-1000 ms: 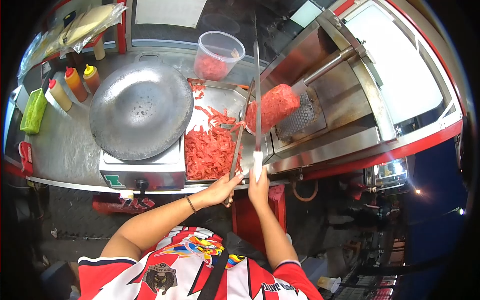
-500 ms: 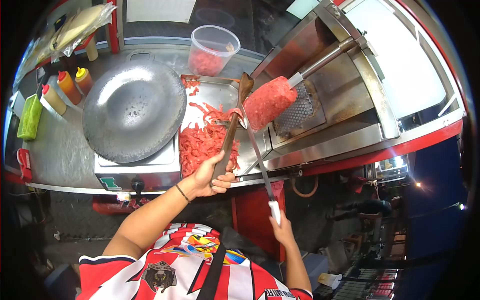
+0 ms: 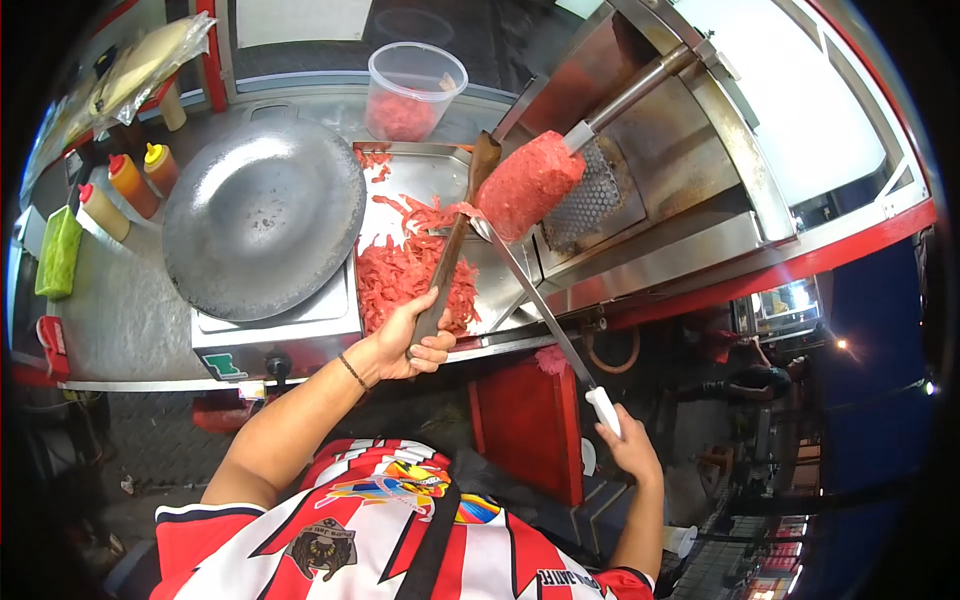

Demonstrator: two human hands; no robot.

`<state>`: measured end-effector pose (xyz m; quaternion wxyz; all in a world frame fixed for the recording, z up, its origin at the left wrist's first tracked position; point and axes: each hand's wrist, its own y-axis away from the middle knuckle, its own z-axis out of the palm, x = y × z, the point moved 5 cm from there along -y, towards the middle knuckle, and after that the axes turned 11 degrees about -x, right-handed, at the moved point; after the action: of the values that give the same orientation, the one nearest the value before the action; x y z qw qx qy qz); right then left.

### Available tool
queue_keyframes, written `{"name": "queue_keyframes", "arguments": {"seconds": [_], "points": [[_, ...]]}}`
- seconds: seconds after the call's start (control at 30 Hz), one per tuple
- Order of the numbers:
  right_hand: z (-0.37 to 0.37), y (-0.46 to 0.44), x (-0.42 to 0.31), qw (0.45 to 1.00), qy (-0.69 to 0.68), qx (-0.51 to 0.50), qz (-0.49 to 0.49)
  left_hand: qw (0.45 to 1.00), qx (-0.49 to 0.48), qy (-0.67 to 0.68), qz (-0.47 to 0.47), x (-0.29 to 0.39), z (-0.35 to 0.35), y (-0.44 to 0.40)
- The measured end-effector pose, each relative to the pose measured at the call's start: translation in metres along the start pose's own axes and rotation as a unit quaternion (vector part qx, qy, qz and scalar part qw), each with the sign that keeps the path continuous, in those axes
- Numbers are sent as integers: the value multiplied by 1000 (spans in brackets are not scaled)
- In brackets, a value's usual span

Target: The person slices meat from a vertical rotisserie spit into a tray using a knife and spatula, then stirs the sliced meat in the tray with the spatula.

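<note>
Meat prob being shaved rn. Long knife (image 3: 545, 310) clenched in R hand (image 3: 632, 447), blade pointed away from those fingers, tip by the meat block (image 3: 532, 185). Brown tool (image 3: 452, 255) gripped by L hand (image 3: 400, 343), cut strips (image 3: 400, 283) piled just past its fingers. Steady, shallow blade pressure needed next imo.

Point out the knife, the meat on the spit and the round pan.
Knife (image 3: 603, 411): head view, on its white handle.
Meat on the spit (image 3: 532, 187): head view, middle of its side.
Round pan (image 3: 262, 228): head view, near its center.
</note>
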<state>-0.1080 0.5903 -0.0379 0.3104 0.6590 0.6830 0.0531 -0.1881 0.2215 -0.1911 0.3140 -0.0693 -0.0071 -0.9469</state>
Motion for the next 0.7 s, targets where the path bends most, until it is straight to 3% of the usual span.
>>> {"name": "queue_keyframes", "arguments": {"seconds": [0.07, 0.1, 0.2, 0.27, 0.37, 0.5, 0.6, 0.63, 0.7], "points": [[-15, 11, 7, 999, -25, -13, 26, 999, 42, -19, -10, -4, -1, 9], [-16, 14, 25, 998, -34, 8, -49, 994, 86, -64, -9, -9, -3, 14], [0, 0, 17, 978, -209, -6, -13, 972, 159, -172, -11, -37, -12, 23], [31, -39, -19, 962, -237, 85, -104, 966, 142, -214, 5, -52, -16, 19], [68, -106, -89, 898, -403, 91, -153, 935, 155, -317, 29, -62, -23, 5], [31, -178, -168, 909, -296, 195, -219, 898, 174, -404, 29, -80, -16, -2], [47, -196, -169, 909, -289, 213, -213, 882, 183, -435, 12, -80, -8, -1], [75, -209, -137, 910, -243, 253, -223, 878, 184, -441, 12, -78, -5, 0], [126, -188, -111, 910, -292, 205, -211, 883, 171, -436, 28, -75, -5, -4]]}}
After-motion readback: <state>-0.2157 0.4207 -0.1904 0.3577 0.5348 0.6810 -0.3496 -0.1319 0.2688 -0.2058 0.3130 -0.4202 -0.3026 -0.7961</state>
